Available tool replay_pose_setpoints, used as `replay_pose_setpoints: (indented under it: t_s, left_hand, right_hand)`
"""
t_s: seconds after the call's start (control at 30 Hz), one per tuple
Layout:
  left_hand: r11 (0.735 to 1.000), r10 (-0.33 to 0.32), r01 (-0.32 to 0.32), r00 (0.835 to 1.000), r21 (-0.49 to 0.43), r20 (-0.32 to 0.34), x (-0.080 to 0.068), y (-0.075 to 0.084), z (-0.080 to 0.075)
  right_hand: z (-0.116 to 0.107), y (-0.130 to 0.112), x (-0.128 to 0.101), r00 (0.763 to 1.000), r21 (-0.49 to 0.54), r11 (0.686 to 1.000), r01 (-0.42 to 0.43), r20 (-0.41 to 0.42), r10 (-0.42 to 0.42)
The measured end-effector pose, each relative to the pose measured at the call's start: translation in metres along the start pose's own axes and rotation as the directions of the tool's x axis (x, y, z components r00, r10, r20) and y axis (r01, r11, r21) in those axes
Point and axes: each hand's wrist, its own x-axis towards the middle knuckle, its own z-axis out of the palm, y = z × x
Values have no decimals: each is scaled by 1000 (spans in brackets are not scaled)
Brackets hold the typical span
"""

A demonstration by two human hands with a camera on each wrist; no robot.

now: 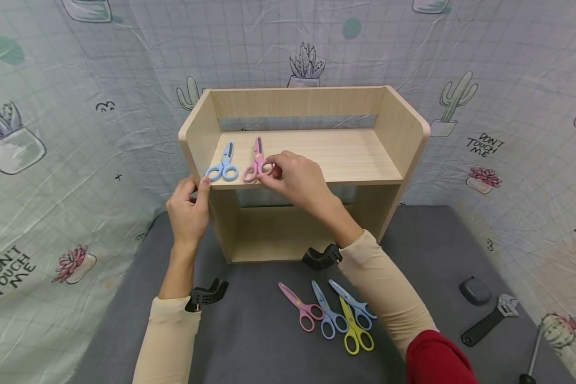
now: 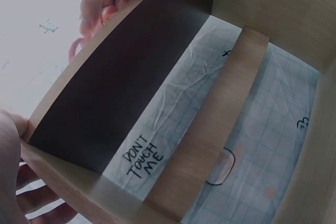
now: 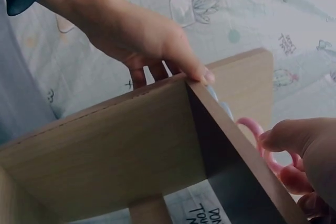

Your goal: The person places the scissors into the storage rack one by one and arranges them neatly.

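A small wooden shelf (image 1: 317, 154) stands on the grey surface, with blue scissors (image 1: 227, 154) lying at the left of its upper board. Beside them lie pink scissors (image 1: 258, 150), blades pointing to the back. My right hand (image 1: 300, 178) pinches the pink scissors by a handle loop; in the right wrist view, thumb and fingers meet at the pink loop (image 3: 250, 124). With my left hand (image 1: 187, 216) I grip the shelf's left side, thumb on the front corner and fingers around the outside, as the right wrist view shows. The blue loops are near that thumb.
In front of the shelf lie more scissors: pink (image 1: 300, 306), blue (image 1: 327, 311), another blue pair (image 1: 355, 304) and yellow (image 1: 355, 330), partly overlapping. An adjustable wrench (image 1: 489, 321), a dark rounded object (image 1: 475, 290) and a screwdriver (image 1: 533, 354) are at the right.
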Motion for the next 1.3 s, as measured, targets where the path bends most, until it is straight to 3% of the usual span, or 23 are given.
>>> replay_pose_setpoints:
  t_s: [0.53,1.3]
  left_hand:
    - [1000,0,0,1000,-18,-3,-1,1,0]
    - [1000,-13,13,1000,-14,-2,-2,1,0]
  right_hand:
    - [3,5,8,985,50,994,-93,148,85]
    - [5,5,12,982,24,998,-60,181,55]
